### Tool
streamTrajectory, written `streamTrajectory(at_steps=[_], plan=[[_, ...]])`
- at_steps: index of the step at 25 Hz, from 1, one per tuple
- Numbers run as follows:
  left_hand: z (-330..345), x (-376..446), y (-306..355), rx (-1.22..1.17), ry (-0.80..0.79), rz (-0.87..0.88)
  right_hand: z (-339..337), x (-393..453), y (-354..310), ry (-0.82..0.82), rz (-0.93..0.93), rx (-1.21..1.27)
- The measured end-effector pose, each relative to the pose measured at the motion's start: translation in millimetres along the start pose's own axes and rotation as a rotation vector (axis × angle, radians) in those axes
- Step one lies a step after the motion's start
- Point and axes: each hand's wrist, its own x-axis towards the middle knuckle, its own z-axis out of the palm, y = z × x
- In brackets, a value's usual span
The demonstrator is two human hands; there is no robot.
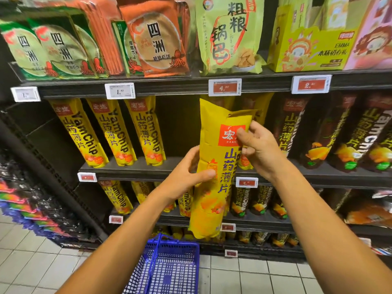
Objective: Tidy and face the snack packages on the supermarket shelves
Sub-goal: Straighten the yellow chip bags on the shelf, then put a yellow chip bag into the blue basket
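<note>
Yam-chip packet (214, 166), long and yellow, sits in both my hands in front of the shelving, held upright and off any shelf, its printed face turned toward me.

From the head camera, the only view I have, my left hand (186, 175) wraps the packet's left edge at mid-height, thumb across the front. My right hand (257, 149) pinches the upper right side beside the red logo square. Both grips are closed on this one packet.

I judge the job to be partway through. On the middle shelf (135, 169), three matching yellow packets (112, 132) on the left stand faced forward in a neat leaning row. Right of them is a dark gap, directly behind the packet I hold, which looks like its slot. Further right, dark-wrapped yam-chip packets (339, 134) stand in order. The top shelf looks less settled: green and orange cracker bags (157, 43) overlap and tilt. Lower shelves carry more yam-chip packets, too small here to judge.

The held packet is a slim pillow-shaped tube of glossy film, creased and dented near the top where the seal folds over; it should flex easily and crinkle under my fingers. The shelves are dark and matte, with price tags (224, 87) clipped to the front edges. A blue plastic mesh basket (167, 266) sits on the pale tiled floor near me.
</note>
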Motion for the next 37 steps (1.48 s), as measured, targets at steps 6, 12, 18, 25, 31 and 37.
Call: streamTrajectory(at_steps=[6,12,18,25,31,37], plan=[[10.0,-4.7,-8.4,-0.138,-0.174,-0.119,-13.0,-2.6,-4.3,-0.13,0.025,0.167],[48.7,-2.5,-6.8,0.313,0.331,-0.078,-0.9,-19.2,8.4,0.046,0.046,-0.227],[40.6,-0.8,-10.1,0.059,0.106,-0.16,-13.5,-17.1,8.8,0.154,-0.032,-0.21],[14.0,-22.4,-30.5,0.036,0.165,-0.176,-11.9,-20.7,34.2,0.044,0.064,-0.171],[-23.5,-52.2,-74.9,0.186,0.284,-0.237,20.0,-23.6,93.8,0.131,0.137,-0.21],[-99.2,-110.6,-164.6,0.102,0.293,-0.444,77.9,-29.0,214.8,0.173,0.336,-0.203]])
